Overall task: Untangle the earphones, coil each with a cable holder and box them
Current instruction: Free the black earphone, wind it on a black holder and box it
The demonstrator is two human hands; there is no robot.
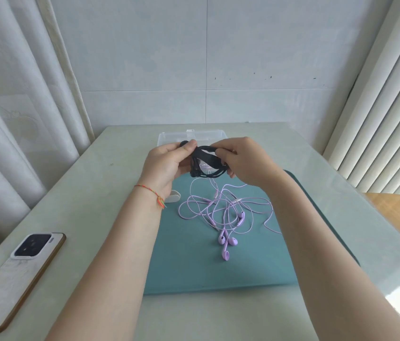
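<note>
Two sets of earphones are out. The black earphones (206, 166) are bundled in a coil and held up in the air above the far edge of the teal mat (189, 262). The purple earphones (226, 212) lie loose and tangled on the middle of the mat. The left hand (167, 163) curls its fingers round the left end of the black coil, pinching a black strap, likely a cable holder (202, 155), with thumb and forefinger. The right hand (240, 158) pinches the strap's other end, fingers bent round the coil. One white cable holder (173, 196) rests at the mat's left edge, partly hidden by the left wrist. One clear plastic box (191, 137) sits beyond the mat; whether anything is in it I cannot tell. One phone (14, 276) lies face down, well left of the mat
</note>
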